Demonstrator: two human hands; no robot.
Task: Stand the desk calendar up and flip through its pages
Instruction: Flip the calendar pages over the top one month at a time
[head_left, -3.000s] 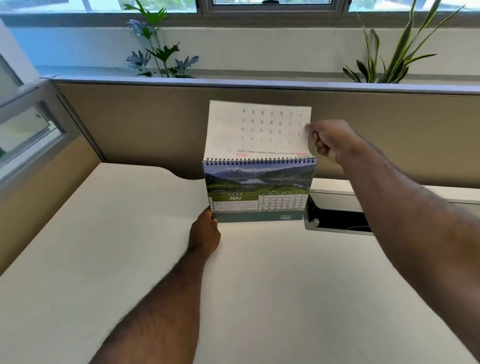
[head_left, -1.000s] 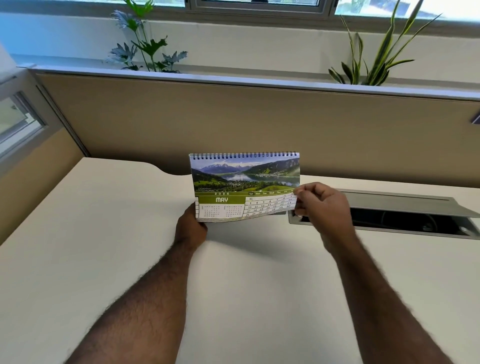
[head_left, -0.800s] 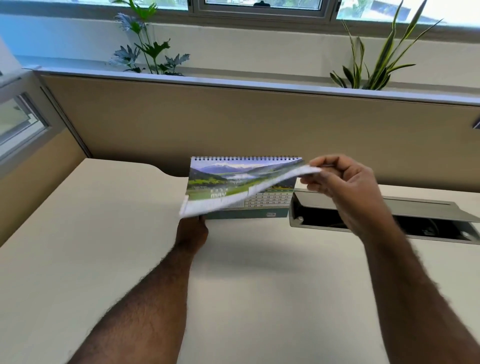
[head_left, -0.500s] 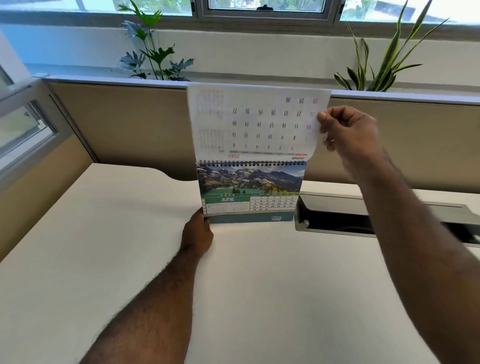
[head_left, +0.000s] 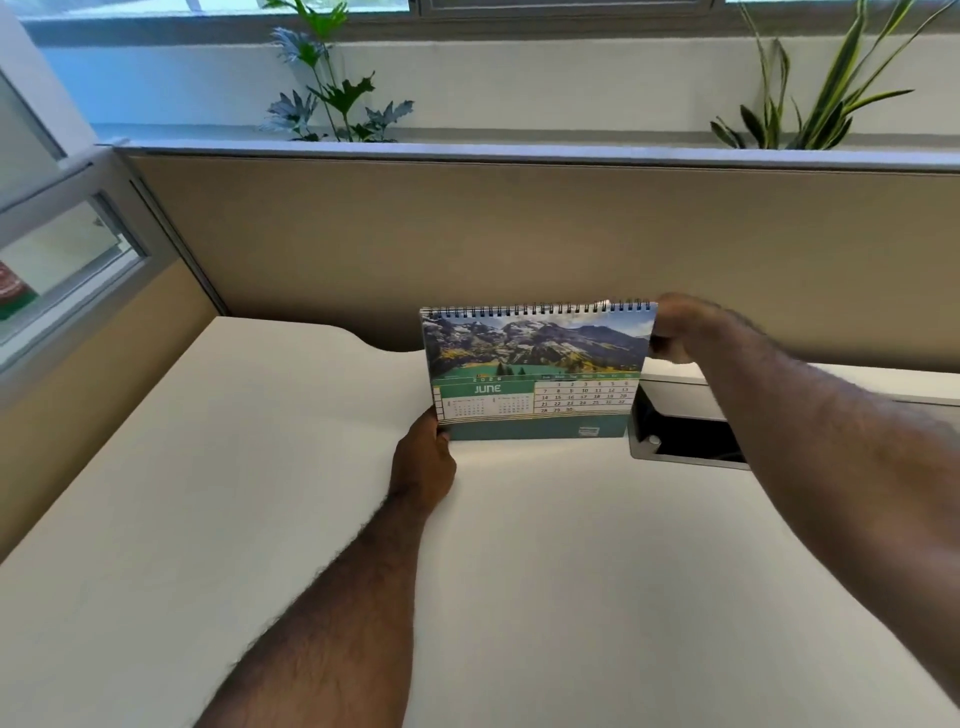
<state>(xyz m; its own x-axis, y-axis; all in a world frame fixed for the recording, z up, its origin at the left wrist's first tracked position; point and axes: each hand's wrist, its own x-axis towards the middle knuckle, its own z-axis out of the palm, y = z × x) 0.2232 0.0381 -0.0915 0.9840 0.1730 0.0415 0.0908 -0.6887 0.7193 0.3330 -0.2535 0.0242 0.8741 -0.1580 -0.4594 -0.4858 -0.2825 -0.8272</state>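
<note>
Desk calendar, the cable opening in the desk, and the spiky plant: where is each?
Desk calendar (head_left: 535, 353): head view, on its mountain photo.
Cable opening (head_left: 685, 434): head view, on its dark inside.
Spiky plant (head_left: 826, 98): head view, on a long leaf.

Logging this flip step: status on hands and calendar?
Left hand steadying desk calendar at lower left corner. Right hand at top right corner by spiral. Calendar standing, June showing. Nothing in the way.
</note>
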